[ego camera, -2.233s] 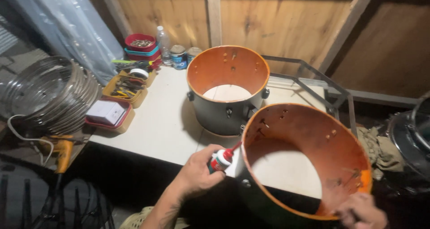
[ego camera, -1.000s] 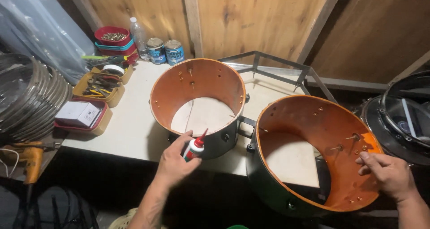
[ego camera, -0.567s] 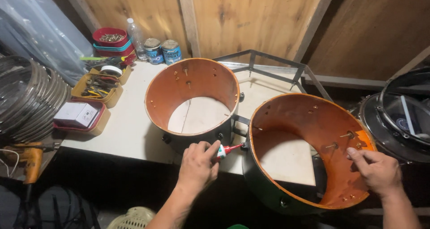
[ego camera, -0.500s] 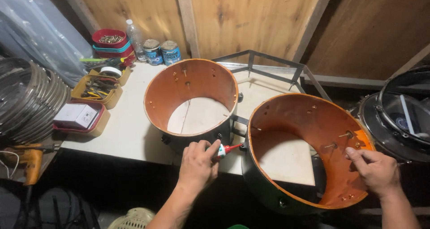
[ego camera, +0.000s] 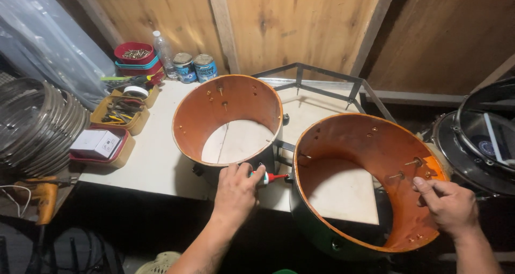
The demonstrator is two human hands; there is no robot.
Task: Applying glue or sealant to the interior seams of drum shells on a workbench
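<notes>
My left hand (ego camera: pixel 236 191) grips a small white tube with a red nozzle (ego camera: pixel 270 177), its tip pointing right at the outer left wall of a large drum shell (ego camera: pixel 343 236), orange inside and dark outside, tilted toward me at the table's front edge. My right hand (ego camera: pixel 450 205) rests on that shell's right inner wall, fingers at the bolts (ego camera: pixel 416 164) sticking through it. A second orange-lined drum shell (ego camera: pixel 228 100) stands upright on the white table (ego camera: pixel 155 156) just beyond my left hand.
Yellow trays of tools (ego camera: pixel 120 113), a box in a red-rimmed tray (ego camera: pixel 96 144), red tubs (ego camera: pixel 137 57), a bottle and two cans (ego camera: pixel 196 67) line the table's left and back. Stacked metal hoops (ego camera: pixel 37 126) sit left, a metal frame (ego camera: pixel 322 83) behind, another drum (ego camera: pixel 477 140) right.
My left hand carried the tube from the upright shell's front over to the tilted shell's left wall. The right hand slid slightly along the right rim to the bolts.
</notes>
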